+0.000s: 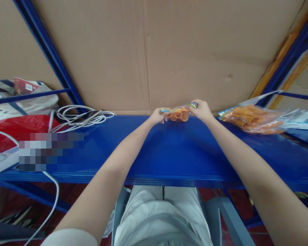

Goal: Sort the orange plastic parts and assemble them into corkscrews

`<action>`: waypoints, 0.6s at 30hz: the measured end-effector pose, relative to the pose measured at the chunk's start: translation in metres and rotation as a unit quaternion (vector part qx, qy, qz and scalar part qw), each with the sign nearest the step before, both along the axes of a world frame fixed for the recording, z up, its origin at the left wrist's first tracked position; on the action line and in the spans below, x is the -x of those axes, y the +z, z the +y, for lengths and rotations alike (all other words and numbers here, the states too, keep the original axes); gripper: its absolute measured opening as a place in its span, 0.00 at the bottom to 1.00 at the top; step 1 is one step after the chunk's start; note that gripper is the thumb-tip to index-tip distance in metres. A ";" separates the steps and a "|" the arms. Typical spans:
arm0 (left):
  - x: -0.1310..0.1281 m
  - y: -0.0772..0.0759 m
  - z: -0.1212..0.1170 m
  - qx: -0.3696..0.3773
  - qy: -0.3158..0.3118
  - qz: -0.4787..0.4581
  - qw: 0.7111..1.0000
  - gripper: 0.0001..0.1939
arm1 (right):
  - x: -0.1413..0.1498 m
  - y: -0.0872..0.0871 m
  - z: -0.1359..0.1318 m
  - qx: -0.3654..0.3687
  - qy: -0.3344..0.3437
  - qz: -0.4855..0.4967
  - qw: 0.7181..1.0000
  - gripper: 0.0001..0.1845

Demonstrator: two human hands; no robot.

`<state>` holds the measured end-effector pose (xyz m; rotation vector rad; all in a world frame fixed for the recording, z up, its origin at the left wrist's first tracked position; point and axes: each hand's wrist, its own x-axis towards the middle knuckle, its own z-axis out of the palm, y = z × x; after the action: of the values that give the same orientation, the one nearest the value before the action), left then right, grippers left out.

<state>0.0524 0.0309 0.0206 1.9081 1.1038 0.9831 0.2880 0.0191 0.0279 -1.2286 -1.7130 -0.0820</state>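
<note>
A small clear plastic bag (179,115) holds orange tube-shaped pieces and has a colourful printed strip along its top. It is at the back of the blue shelf, close to the cardboard wall. My left hand (157,116) pinches the strip at its left end. At the right end, my right hand (201,109) is closed on the other corner, so the bag is spread between both hands. To the right of my right hand lies a larger clear bag (251,119) filled with similar orange pieces.
The blue shelf (174,153) spans the view between blue metal posts. Coiled white cable (97,118), a red bag (28,128) and a canvas bag (36,99) are at left. A cardboard wall (174,51) rises behind, and a grey chair arm (228,212) stands below.
</note>
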 end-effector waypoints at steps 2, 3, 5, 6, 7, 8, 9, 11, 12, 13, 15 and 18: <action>-0.004 -0.002 -0.003 0.007 0.018 0.004 1.000 0.10 | -0.005 -0.010 0.000 0.023 0.008 0.040 0.999 0.13; -0.007 -0.003 -0.004 0.012 0.030 0.007 0.999 0.10 | -0.008 -0.014 0.000 0.033 0.012 0.050 0.998 0.13; -0.012 -0.005 -0.006 0.017 0.055 0.005 0.998 0.11 | -0.014 -0.020 0.000 0.048 0.015 0.049 0.997 0.12; -0.014 -0.006 -0.007 0.014 0.064 -0.004 0.998 0.12 | -0.017 -0.021 -0.001 0.052 0.014 0.042 0.998 0.12; -0.016 -0.007 -0.007 0.011 0.070 -0.019 0.997 0.12 | -0.020 -0.022 -0.001 0.051 0.009 0.034 0.998 0.13; -0.019 -0.008 -0.006 0.007 0.072 -0.041 0.997 0.13 | -0.021 -0.021 -0.002 0.043 -0.001 0.029 0.999 0.13; -0.021 -0.009 -0.006 0.003 0.071 -0.067 0.995 0.12 | -0.021 -0.019 -0.003 0.027 -0.016 0.034 0.999 0.14; -0.026 -0.008 -0.006 -0.001 0.064 -0.117 0.991 0.12 | -0.018 -0.016 -0.004 -0.017 -0.047 0.072 0.996 0.15; -0.028 -0.008 -0.006 -0.002 0.060 -0.137 0.989 0.12 | -0.014 -0.014 -0.004 -0.033 -0.054 0.106 0.992 0.14; -0.030 -0.007 -0.007 -0.002 0.053 -0.149 0.987 0.12 | -0.011 -0.013 -0.004 -0.040 -0.052 0.147 0.987 0.13; -0.031 -0.006 -0.010 0.008 0.037 -0.149 0.988 0.15 | -0.003 -0.012 -0.003 -0.021 -0.020 0.232 0.972 0.13; -0.027 -0.010 -0.016 0.046 0.006 -0.094 0.995 0.21 | 0.005 -0.014 -0.002 0.045 0.061 0.326 0.942 0.12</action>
<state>0.0797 0.0152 0.0111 1.7006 1.0345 1.0758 0.2831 0.0170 0.0136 -1.0522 -1.2079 0.4395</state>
